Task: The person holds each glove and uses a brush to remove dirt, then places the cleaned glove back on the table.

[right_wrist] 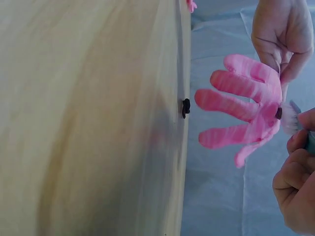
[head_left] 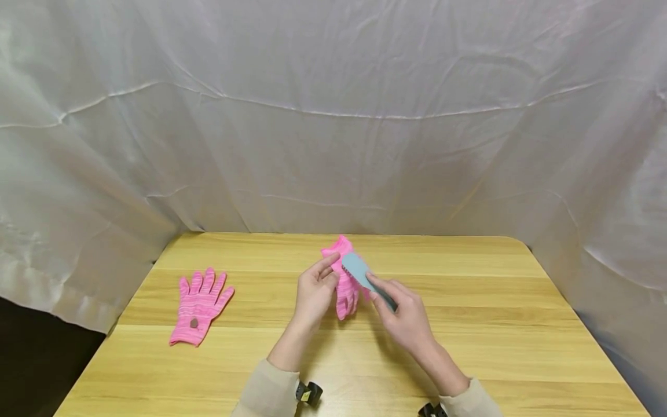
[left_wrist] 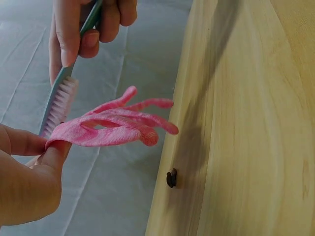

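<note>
My left hand (head_left: 315,295) pinches a pink knit glove (head_left: 344,284) between thumb and fingers, holding it up over the table with its fingers hanging. In my right hand (head_left: 406,315) is a blue-green brush (head_left: 356,267), gripped by its handle. Its pale bristles (left_wrist: 61,103) face the glove near the cuff end. A dark brown spot (right_wrist: 278,113) shows on the glove right beside the bristles in the right wrist view. Another pink glove (head_left: 200,310) lies flat at the left of the table, fingers pointing away, with a similar dark spot (head_left: 194,323) near its cuff.
The wooden table (head_left: 495,324) has a grey curtain (head_left: 333,162) hanging behind it and at its sides. A small black object (left_wrist: 171,178) shows near the table's edge in the left wrist view. Both wrists carry black devices (head_left: 309,394).
</note>
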A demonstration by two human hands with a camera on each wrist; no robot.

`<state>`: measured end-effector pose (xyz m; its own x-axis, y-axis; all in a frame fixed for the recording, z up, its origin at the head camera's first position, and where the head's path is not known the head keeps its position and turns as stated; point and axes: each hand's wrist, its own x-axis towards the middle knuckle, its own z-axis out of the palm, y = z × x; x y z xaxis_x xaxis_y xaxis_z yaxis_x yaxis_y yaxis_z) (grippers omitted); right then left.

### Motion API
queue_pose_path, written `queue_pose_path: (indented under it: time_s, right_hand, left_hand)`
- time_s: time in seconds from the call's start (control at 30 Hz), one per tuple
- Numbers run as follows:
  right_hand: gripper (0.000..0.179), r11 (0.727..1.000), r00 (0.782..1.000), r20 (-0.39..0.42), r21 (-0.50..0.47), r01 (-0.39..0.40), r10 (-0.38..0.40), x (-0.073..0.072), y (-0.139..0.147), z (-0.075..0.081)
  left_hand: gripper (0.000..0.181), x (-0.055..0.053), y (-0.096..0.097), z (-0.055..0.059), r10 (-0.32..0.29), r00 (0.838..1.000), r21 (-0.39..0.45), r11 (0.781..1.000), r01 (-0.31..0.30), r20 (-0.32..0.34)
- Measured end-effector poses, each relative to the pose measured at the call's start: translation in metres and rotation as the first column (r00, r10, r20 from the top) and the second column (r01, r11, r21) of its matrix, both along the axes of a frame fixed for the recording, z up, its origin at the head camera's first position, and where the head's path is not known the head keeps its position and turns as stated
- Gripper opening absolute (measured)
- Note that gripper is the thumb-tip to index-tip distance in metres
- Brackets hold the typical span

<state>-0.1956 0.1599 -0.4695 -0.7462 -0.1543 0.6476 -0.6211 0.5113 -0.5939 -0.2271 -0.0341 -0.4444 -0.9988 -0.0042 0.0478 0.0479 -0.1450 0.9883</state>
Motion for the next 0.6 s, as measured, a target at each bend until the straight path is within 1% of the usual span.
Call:
queue_pose_path:
  time_s: [0.13, 0.23, 0.4, 0.6]
  right_hand:
    - [0.039, 0.999, 0.998, -0.059, 0.047, 0.024, -0.022, -0.0009, 0.0002, -0.0007]
    - [0.04, 0.996, 0.996, -0.08, 0.075, 0.042, -0.035, -0.0019, 0.0009, -0.0005]
    - [0.04, 0.992, 0.995, -0.077, 0.102, 0.075, -0.067, -0.0031, 0.0029, 0.0005]
    - [0.04, 0.991, 0.994, -0.077, 0.098, 0.09, -0.082, -0.004, 0.0046, 0.0]
  left_hand:
    - [0.045, 0.0004, -0.0003, 0.0001, 0.003, 1.0, 0.007, 1.0, -0.003, 0.005]
    - [0.045, 0.0003, -0.0015, 0.0, -0.002, 1.0, 0.018, 1.0, 0.001, 0.015]
    - [0.045, -0.0008, -0.0033, 0.001, -0.002, 0.999, 0.044, 0.999, 0.0, 0.037]
    - [0.045, -0.0014, -0.0044, 0.004, 0.0, 0.999, 0.056, 0.998, -0.002, 0.034]
